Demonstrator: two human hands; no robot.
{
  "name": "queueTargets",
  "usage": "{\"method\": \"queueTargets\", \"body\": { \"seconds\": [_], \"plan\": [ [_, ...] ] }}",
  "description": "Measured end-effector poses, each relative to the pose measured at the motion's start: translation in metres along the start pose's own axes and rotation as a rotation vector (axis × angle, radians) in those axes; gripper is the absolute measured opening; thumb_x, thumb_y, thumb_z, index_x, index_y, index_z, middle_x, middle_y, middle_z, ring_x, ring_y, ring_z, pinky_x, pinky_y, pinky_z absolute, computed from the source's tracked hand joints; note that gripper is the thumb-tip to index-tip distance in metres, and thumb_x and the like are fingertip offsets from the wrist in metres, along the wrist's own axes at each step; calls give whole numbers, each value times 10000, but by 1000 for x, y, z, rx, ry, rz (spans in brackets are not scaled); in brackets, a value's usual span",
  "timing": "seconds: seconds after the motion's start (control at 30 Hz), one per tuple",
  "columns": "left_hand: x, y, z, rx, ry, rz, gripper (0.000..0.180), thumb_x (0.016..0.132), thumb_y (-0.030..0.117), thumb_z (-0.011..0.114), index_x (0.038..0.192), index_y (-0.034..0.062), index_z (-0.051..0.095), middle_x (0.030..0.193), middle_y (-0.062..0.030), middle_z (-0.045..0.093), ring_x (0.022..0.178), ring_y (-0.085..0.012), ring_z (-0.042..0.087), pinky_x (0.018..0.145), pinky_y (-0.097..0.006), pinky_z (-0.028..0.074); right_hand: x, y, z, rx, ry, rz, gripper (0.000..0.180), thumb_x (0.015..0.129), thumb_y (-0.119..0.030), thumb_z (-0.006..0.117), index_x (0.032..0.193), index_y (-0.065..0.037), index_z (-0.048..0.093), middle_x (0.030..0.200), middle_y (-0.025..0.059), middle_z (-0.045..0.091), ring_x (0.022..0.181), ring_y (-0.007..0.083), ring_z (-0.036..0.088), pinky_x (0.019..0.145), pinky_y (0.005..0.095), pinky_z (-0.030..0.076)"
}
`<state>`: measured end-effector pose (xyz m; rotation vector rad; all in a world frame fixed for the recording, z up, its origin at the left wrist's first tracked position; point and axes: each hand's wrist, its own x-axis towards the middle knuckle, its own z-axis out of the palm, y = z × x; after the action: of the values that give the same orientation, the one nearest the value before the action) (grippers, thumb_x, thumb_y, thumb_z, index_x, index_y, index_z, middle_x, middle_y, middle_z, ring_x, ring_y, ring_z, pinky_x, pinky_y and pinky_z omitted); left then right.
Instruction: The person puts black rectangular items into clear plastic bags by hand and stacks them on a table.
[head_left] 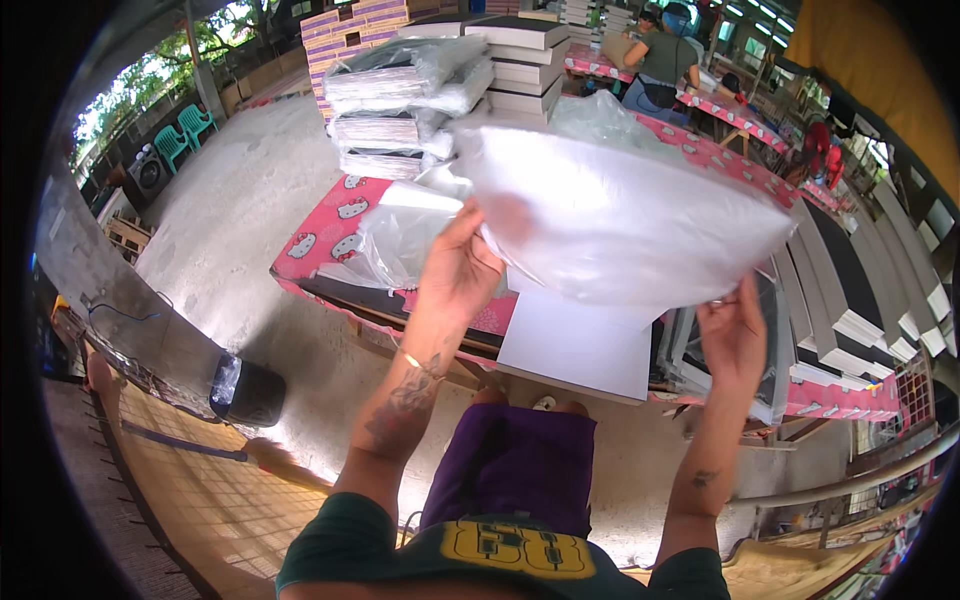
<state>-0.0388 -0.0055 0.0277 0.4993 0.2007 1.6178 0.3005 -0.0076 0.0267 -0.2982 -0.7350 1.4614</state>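
A translucent plastic bag is stretched between my two hands, raised above the table and slightly blurred. My left hand closes on its left edge, with the fingers partly behind the film. At the lower right corner, my right hand grips the bag between thumb and fingers. Beneath it a white, flat, sheet-like stack lies at the table's near edge, partly covered by the bag. More clear plastic bags lie loosely to the left of my left hand. Plastic-wrapped dark items sit beside my right hand.
The table has a pink patterned cover. Plastic-wrapped bundles and thick dark-topped stacks stand at the back. More stacks line the right. A black bin stands on the floor at left. Another person works farther back.
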Motion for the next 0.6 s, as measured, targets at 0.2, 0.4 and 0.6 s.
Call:
{"method": "queueTargets", "body": {
  "seconds": [0.2, 0.4, 0.6],
  "plan": [
    [25, -66, -162, 137, 268, -250, 333, 932, 135, 496, 1242, 11, 496, 1154, -82, 610, 1074, -219, 578, 956, -380, 444, 20, 85, -126, 67, 239, 243, 171, 920, -122, 543, 1071, -51, 576, 1010, 47, 620, 907, 194, 584, 936, 420, 458],
    [17, -59, -121, 848, 87, 159, 410, 898, 168, 590, 1266, 21, 486, 1141, -86, 598, 1051, -203, 565, 931, -341, 426, -1, 91, -71, -634, 351, -132, 157, 895, -58, 520, 1037, -19, 574, 951, 39, 583, 824, 142, 546, 894, 304, 425],
    [44, -60, -46, 931, -163, 293, 395, 881, 134, 639, 1226, -3, 504, 1098, -72, 605, 981, -137, 564, 843, -276, 463, 16, 96, -94, -898, 175, -244, 205, 958, -241, 547, 961, -38, 578, 830, -40, 522, 771, 72, 458, 727, 247, 386]
  ]
}}
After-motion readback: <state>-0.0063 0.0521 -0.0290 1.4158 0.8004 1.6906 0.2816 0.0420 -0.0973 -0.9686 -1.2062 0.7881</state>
